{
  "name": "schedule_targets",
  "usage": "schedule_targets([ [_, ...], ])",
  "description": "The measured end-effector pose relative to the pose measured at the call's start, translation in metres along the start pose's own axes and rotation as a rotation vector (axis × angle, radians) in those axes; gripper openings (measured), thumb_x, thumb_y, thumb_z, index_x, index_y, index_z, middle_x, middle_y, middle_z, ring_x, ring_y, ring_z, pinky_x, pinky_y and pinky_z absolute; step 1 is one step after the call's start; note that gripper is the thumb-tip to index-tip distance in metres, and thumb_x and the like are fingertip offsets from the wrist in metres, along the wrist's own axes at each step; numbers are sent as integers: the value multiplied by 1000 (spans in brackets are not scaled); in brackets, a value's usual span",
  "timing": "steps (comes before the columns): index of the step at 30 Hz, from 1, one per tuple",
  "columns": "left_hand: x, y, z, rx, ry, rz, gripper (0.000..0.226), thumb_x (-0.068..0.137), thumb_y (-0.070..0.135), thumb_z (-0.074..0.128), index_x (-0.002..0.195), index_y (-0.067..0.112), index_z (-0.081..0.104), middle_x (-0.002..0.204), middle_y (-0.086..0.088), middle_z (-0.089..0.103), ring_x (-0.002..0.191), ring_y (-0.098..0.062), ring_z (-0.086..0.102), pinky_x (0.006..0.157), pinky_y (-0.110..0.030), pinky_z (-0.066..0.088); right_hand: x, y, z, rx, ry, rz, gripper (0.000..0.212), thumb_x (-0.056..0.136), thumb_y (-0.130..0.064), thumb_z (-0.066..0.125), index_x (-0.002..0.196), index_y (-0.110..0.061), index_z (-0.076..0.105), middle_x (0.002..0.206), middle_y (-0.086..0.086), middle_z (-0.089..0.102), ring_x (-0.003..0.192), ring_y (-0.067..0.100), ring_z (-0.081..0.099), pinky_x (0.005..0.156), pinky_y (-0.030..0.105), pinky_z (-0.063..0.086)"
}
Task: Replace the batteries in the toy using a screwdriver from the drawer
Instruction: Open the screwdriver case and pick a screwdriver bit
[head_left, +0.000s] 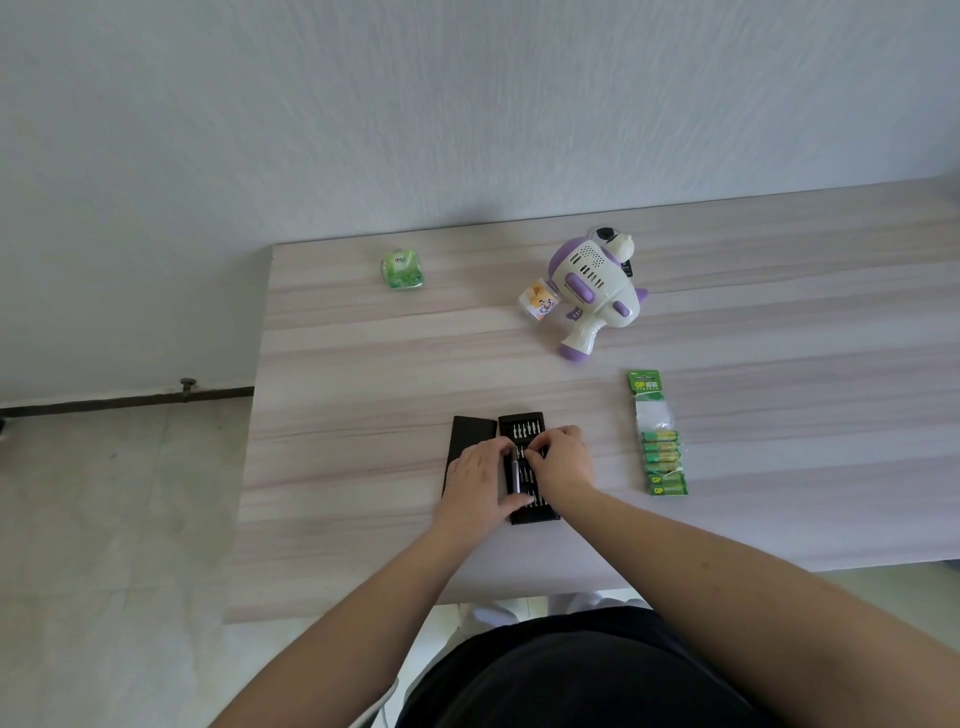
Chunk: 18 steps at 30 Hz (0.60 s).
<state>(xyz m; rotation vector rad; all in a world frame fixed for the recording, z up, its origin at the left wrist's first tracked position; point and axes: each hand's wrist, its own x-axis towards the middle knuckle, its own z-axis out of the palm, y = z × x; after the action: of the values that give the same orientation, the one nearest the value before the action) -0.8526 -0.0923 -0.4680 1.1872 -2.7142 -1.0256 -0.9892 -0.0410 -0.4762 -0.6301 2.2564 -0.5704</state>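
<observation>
A: Where is the white and purple plastic toy gun being kept?

B: It is being left lying on its side toward the far right of the pale striped wooden table, well apart from both hands. A small clear bottle with an orange cartoon label is being held at its left side, apparently attached to it.

A: And the batteries?

B: A green strip pack of batteries is being left flat on the table, nearer than the toy and just right of the hands.

A: What is being handled?

B: A slim grey metal screwdriver handle is being gripped by the left hand, with the thumb and fingers closed around it. It is being held over an open black case of screwdriver bits, whose black lid is being left lying beside it on the left.

A: And the other hand?

B: The right hand is being pressed down over the bit rows, fingertips curled toward the tip of the handle. Whether a bit is being pinched cannot be told.

A: Anything else?

B: A small green wrapped packet is being left at the far left of the table.
</observation>
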Motion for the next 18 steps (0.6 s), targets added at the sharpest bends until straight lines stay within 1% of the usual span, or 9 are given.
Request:
schedule_targets([
  [3,3,7,1,-108,58,-60,43,81,28,73,115,19,50,110,7,60,105,-17,55,89,-29,39,-1,-1,0,13,3,12,5,91,-18,59,87,-21,60,112,-3,42,91,16,51,71,27,42],
  [5,4,11,1,-237,56,-145,36,83,19,70,110,22,47,100,7,64,93,-15,61,84,-35,48,-1,-2,-1,12,0,14,5,91,-18,59,87,-20,61,112,-3,42,91,16,51,72,27,44],
  [6,4,12,2,-311,49,-191,36,83,16,69,110,23,46,97,7,66,89,-13,63,83,-34,50,-1,-3,-3,14,-7,17,5,91,-18,59,88,-19,62,113,-2,42,90,15,51,72,26,43],
  [9,4,10,3,-499,58,-291,44,83,10,69,120,24,48,95,7,72,89,-7,67,85,-24,51,-1,-3,-8,59,-25,26,7,90,-19,60,92,-17,67,115,0,45,85,15,53,73,26,42],
  [10,4,10,2,-554,61,-319,43,84,8,69,121,21,51,96,6,72,91,-7,68,86,-20,51,-2,-3,-10,89,-22,27,6,89,-20,61,90,-18,67,115,1,48,85,15,54,73,26,42],
  [12,5,11,-2,-630,62,-342,33,85,7,70,115,15,60,96,5,71,91,-6,67,85,-14,51,-6,-2,-16,181,-6,30,5,87,-23,63,85,-21,67,111,1,56,86,16,57,72,26,44],
  [14,4,14,-9,-637,58,-319,27,86,12,70,113,16,65,94,8,69,86,2,65,80,-8,49,-13,-3,-25,290,4,30,4,87,-24,65,85,-22,67,100,-1,64,86,16,59,69,26,46],
  [16,3,19,-17,-636,57,-283,25,88,15,69,112,21,66,91,11,68,81,6,62,76,-7,47,-20,-6,-34,413,-9,20,4,87,-25,66,88,-21,66,91,-4,68,86,17,63,70,26,49],
  [18,3,25,-25,-641,68,-245,23,89,17,67,109,27,66,89,11,68,80,2,62,76,-12,49,-25,-9,-44,549,-34,-12,4,87,-24,68,88,-20,68,87,-3,69,88,17,64,82,32,53],
])
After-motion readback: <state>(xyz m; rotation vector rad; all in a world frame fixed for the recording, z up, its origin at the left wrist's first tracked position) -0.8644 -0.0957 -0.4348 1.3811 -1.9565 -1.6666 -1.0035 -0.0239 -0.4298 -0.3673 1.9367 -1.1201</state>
